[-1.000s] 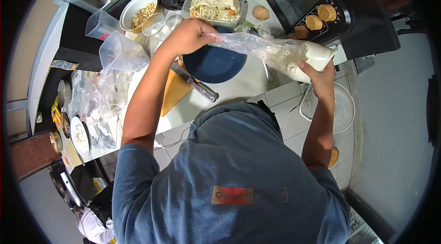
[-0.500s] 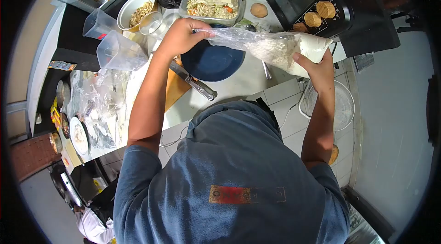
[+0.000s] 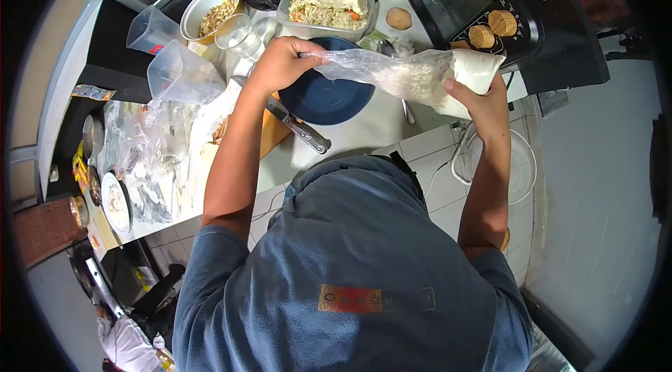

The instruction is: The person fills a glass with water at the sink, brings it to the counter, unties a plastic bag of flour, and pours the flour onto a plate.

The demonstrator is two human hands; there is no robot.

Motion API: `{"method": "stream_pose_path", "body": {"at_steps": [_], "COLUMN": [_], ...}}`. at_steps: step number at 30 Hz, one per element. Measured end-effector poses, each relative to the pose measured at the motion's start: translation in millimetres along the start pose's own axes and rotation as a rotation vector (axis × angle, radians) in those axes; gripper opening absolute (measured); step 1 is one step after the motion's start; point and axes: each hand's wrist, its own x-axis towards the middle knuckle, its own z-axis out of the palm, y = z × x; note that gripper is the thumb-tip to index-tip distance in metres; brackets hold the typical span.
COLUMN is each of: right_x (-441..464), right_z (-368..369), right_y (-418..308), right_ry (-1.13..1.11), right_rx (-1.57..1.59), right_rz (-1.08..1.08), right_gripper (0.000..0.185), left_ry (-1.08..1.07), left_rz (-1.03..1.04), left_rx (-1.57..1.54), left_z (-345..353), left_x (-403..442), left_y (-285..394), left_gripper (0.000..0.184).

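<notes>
A clear plastic bag of white powder stretches sideways between my two hands, above the counter's front part. My left hand pinches the thin, gathered end of the bag. At the other end, my right hand grips the full part, its thumb pressed on the side towards me. Under the bag's left part lies a dark blue plate, partly covered by it. A knife rests beside the plate, its handle towards me. Right of the plate, a metal spoon shows only in part.
Behind the plate stand a plastic container of noodles, a white bowl and clear pitchers. A brown egg-like round thing lies near the black oven. A white basket is at lower right. Another person is at lower left.
The stretched part of the bag looks more crumpled, and my left hand has shifted slightly right and down. Both hands keep their hold. The view has shifted a little.
</notes>
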Motion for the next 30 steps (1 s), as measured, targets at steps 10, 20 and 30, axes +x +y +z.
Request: {"method": "stream_pose_path", "body": {"at_steps": [10,20,30], "right_x": [3.3,4.2,3.0], "right_z": [6.4,7.6,5.5], "right_y": [-2.5,-5.2,1.6], "right_ry": [0.001,-0.011,-0.008], "right_rx": [0.023,0.055,0.042], "right_rz": [0.03,0.041,0.017], "right_gripper": [0.059,0.061,0.063], "left_ry": [0.047,0.088,0.189], "left_rz": [-0.029,-0.067,-0.015], "left_rx": [-0.057,-0.044,-0.092], "left_z": [-0.4,12.1,14.9], "left_x": [-9.3,-17.8,-25.1], "left_y": [-1.2,1.3,4.8], "left_gripper": [0.015,0.016,0.014]}}
